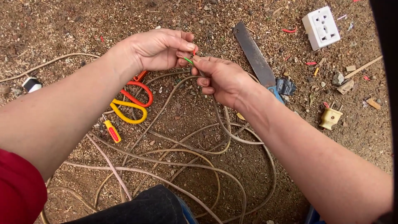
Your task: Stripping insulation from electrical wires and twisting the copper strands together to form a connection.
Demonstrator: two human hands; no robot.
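Left hand (161, 49) and right hand (222, 76) pinch wire ends (189, 60) beside blade (253, 54).

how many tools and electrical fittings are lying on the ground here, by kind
scissors: 1
screwdriver: 1
saw blade: 1
white socket: 1
cream plug: 1
tape roll: 1
total: 6

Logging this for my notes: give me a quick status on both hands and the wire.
Left hand and right hand both pinch the thin green and red wire ends. Beige cable lies looped on the dirt below. Cutters and blade lie apart, nothing obstructing.
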